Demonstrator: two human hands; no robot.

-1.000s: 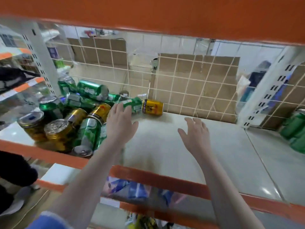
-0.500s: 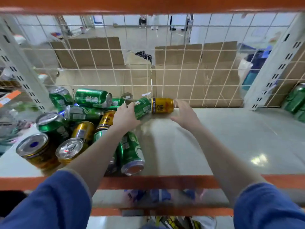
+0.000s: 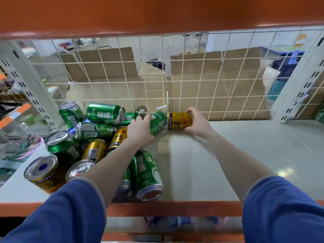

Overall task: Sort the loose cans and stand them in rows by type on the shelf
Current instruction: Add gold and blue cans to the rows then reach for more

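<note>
Several green and gold cans lie jumbled in a pile (image 3: 98, 137) on the left half of the grey shelf (image 3: 245, 155). At the back, by the wire mesh, my left hand (image 3: 140, 130) grips a green can (image 3: 158, 121) lying on its side. Just right of it, my right hand (image 3: 198, 123) grips a short gold can (image 3: 179, 120), also on its side, with fingers curled over its far end. A long green can (image 3: 148, 174) lies near the front edge, partly under my left forearm.
A white wire mesh (image 3: 210, 81) closes the back of the shelf, with cardboard boxes (image 3: 219, 81) behind it. An orange beam (image 3: 157, 14) runs overhead and another (image 3: 175, 207) along the front edge. White slotted uprights (image 3: 31, 92) stand at both sides.
Both hands reached farther back. My right hand closed round the gold can and my left hand round the green can beside it. The camera moved closer and lower.
</note>
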